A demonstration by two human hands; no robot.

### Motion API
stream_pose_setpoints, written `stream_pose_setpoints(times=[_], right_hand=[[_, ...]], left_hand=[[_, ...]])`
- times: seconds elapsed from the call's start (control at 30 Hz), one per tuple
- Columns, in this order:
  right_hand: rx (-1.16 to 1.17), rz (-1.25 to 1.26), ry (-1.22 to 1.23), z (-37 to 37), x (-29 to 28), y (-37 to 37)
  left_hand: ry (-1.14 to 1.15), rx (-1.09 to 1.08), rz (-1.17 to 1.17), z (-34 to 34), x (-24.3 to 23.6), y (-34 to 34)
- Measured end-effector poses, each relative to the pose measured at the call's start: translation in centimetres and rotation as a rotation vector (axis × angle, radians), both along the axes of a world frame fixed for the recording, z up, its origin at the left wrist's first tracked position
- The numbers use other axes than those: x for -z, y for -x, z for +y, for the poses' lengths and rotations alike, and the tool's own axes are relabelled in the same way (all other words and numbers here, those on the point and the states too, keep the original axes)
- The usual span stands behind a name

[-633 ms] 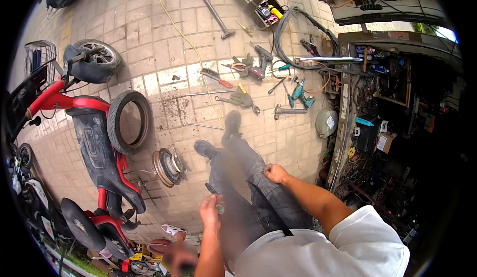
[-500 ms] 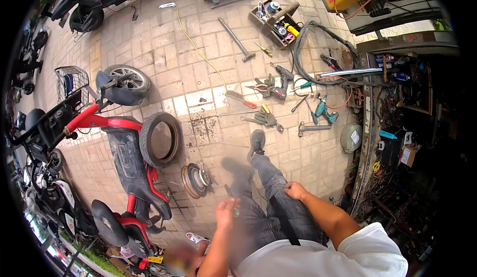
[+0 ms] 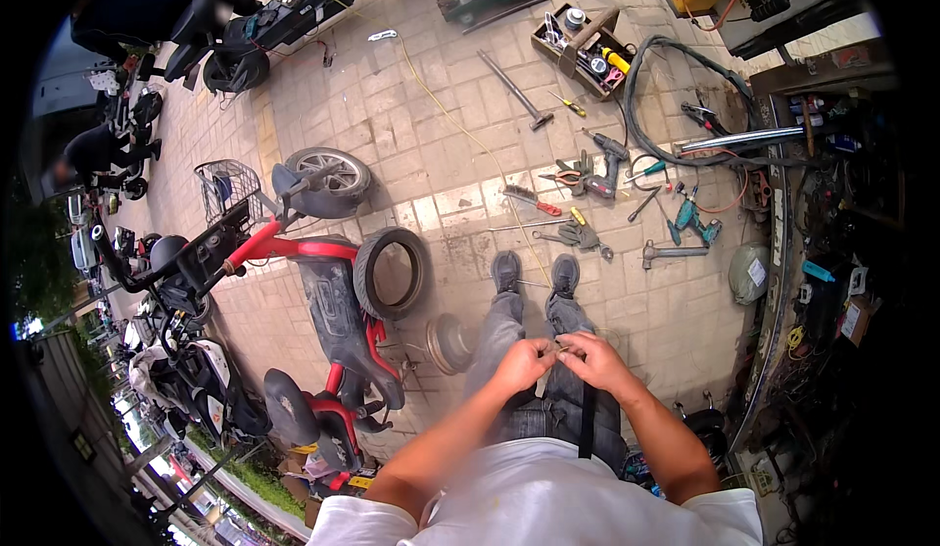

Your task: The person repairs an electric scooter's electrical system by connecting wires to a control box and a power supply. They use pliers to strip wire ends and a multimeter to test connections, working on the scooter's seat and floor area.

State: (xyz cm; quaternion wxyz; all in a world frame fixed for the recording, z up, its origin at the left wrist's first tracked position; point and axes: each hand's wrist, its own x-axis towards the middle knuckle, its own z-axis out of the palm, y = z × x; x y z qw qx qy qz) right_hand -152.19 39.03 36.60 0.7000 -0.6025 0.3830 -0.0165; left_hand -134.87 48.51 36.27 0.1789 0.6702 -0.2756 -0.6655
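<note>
My left hand (image 3: 532, 362) and my right hand (image 3: 590, 360) meet in front of my jeans (image 3: 578, 414), fingers closed around something small that I cannot make out. Beyond my shoes, a wire brush (image 3: 543, 206), pliers (image 3: 566, 176), a grey drill (image 3: 607, 169), a teal drill (image 3: 695, 218), a hammer (image 3: 674, 252) and gloves (image 3: 578, 236) lie on the paving. To my left, a loose tyre (image 3: 389, 274) leans on a red scooter (image 3: 333, 316). A wheel rim (image 3: 446, 345), partly blurred, is beside my legs.
A wooden toolbox (image 3: 578, 51), green jack (image 3: 490, 0), coiled hose (image 3: 646, 140) and long hammer (image 3: 514, 86) lie farther forward. Two people in dark clothing (image 3: 137, 12) (image 3: 98, 149) are among scooters at upper left. A cluttered doorway (image 3: 774, 282) borders my right.
My hands have come together, the left moving right and up from beside my leg, the right leaving my thigh. My feet are closer together. The view has shifted, bringing people into sight.
</note>
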Motion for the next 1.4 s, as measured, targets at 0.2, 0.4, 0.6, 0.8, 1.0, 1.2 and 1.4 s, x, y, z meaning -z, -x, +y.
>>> stream_pose_setpoints(times=[0.2, 0.4, 0.6, 0.8, 1.0, 1.2, 1.4], right_hand=[[-0.007, 0.131, 0.324, 1.6, -1.6, -0.6], [0.359, 0.26, 0.656, 6.3, -3.2, 1.3], [0.436, 0.414, 0.698, 10.1, -4.9, 5.6], [0.599, 0.321, 0.645, 13.7, -7.2, 15.7], [0.738, 0.389, 0.622, 17.0, -8.1, 28.7], [0.962, 0.364, 0.479, 18.1, -10.2, 37.7], [0.913, 0.29, 0.449, 15.0, -9.0, 43.8]], left_hand=[[0.097, 0.136, 0.047, -0.9, -0.7, -1.9], [0.067, 0.356, 0.0, -4.4, -4.1, 1.1], [0.19, 0.561, 0.019, -3.4, -3.3, 5.8], [0.176, 0.767, 0.071, -3.2, -4.8, 15.0], [0.288, 1.032, 0.179, -3.2, -11.3, 30.3], [0.361, 1.134, 0.135, -3.8, -10.3, 39.2], [0.237, 1.023, 0.111, -5.9, -9.8, 44.4]])
